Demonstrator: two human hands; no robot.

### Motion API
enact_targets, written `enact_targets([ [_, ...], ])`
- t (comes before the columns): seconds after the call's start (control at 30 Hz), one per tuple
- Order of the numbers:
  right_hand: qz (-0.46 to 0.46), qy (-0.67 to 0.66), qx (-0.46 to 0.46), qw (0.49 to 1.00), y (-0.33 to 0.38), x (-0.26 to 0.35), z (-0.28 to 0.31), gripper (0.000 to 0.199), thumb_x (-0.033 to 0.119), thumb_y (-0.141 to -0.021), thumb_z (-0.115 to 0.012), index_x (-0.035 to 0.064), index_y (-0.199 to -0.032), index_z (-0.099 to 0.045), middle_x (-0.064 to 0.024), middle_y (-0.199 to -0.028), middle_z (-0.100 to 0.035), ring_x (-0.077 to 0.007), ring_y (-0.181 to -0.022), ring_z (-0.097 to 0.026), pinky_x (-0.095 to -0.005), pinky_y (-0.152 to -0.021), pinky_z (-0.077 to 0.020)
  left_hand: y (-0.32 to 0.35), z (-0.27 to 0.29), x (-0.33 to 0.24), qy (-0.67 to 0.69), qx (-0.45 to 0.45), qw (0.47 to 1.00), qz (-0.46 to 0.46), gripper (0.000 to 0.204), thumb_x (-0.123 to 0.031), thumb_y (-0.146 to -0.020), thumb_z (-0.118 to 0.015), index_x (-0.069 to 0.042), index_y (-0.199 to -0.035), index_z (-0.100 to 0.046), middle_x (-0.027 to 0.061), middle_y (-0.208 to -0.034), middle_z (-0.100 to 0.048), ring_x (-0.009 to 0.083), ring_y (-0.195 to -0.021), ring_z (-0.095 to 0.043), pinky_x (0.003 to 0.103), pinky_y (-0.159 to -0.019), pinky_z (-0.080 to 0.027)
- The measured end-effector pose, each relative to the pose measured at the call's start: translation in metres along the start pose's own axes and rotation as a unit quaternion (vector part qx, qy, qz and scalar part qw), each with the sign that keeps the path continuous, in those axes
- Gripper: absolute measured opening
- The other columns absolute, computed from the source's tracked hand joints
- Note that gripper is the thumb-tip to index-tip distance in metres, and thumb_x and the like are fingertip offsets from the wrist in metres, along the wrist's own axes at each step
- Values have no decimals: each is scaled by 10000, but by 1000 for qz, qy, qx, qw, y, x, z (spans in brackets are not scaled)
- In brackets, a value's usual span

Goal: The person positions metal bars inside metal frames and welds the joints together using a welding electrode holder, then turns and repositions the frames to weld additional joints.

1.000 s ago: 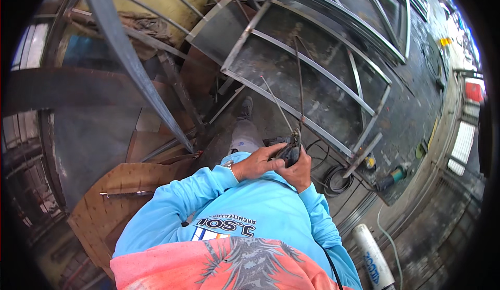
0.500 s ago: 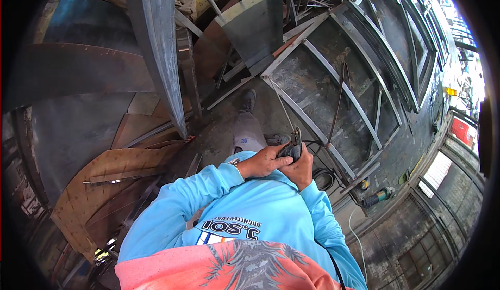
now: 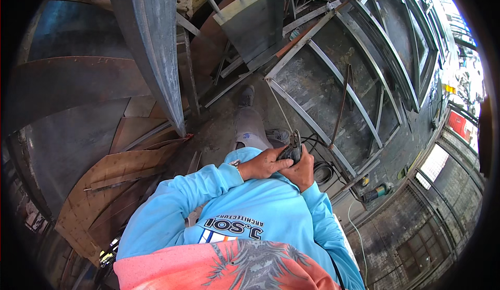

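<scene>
Close in front of my belly, both hands are closed around a black welding electrode holder (image 3: 295,143). My left hand (image 3: 263,164) wraps it from the left, thumb across the body. On the other side my right hand (image 3: 301,173) grips the handle, its fingers partly hidden. From the holder's metal jaw a thin welding rod (image 3: 280,105) slants away, up and left. In this view its far tip appears near the corner of a grey metal frame (image 3: 299,110); I cannot tell whether they touch.
Black cable (image 3: 324,173) coils on the floor right of my hands. An angle grinder (image 3: 377,194) lies further right. Left stand a long curved steel piece (image 3: 156,50) and rusty sheets (image 3: 88,201). A grey panel (image 3: 250,27) leans ahead, beyond my shoe (image 3: 246,96).
The view has shifted slightly. Both hands keep the electrode holder in almost the same place and grip.
</scene>
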State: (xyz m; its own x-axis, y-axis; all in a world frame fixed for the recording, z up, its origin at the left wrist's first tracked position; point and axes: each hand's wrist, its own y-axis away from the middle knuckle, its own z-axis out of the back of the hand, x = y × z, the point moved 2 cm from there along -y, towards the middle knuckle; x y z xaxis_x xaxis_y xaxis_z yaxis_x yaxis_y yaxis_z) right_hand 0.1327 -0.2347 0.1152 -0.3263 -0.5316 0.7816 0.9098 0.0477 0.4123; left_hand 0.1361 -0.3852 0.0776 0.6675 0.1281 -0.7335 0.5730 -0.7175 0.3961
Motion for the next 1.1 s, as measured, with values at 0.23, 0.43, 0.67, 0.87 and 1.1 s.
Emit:
enact_targets([
  [0.23, -5, 11, 2, 1000, 2, -3, -1, 470, 187, -624, -854, -1, -966, -593, -196, -789, -696, -359, -782, -730, -392, -640, -554, 1, -1, 5, 13, -1, 1000, -3, 445, -291, -1025, -551, 9, -1350, -507, 72, -1189, -619, 133, -1103, -534, 316, -991, -430],
  [0.43, 1, 6, 13, 1000, 1, -7, -3, 492, 225, -630, -871, 22, -968, -576, -189, -802, -695, -372, -779, -722, -406, -633, -557, 1, -1, 4, -1, 1, 1000, 2, 457, -219, -1042, -516, -1, -1436, -440, 91, -1259, -594, 152, -1190, -511, 332, -1040, -409],
  [0.67, 33, -6, -54, 998, 3, -8, 1, 465, 222, -661, -849, 14, -963, -564, -189, -766, -678, -380, -768, -718, -385, -631, -554, -9, -2, 3, 4, 4, 999, -53, 518, -177, -1000, -575, 7, -1459, -420, 96, -1230, -616, 112, -1126, -520, 309, -998, -424],
  [0.87, 17, -69, -180, 981, -38, 3, 11, 426, 212, -693, -823, 8, -979, -582, -182, -795, -698, -328, -767, -732, -370, -650, -554, -63, 15, -53, -92, -23, 990, -103, 572, -239, -961, -643, 14, -1438, -454, 101, -1140, -669, 136, -1050, -582, 325, -942, -473],
  [1.1, -17, -37, -232, 972, -76, -3, 18, 296, 143, -751, -720, 8, -982, -594, -186, -786, -693, -355, -747, -720, -388, -656, -547, -101, 37, -67, -84, -15, 993, -84, 432, -282, -950, -667, 17, -1254, -604, 82, -1069, -688, 125, -983, -590, 311, -883, -487],
])
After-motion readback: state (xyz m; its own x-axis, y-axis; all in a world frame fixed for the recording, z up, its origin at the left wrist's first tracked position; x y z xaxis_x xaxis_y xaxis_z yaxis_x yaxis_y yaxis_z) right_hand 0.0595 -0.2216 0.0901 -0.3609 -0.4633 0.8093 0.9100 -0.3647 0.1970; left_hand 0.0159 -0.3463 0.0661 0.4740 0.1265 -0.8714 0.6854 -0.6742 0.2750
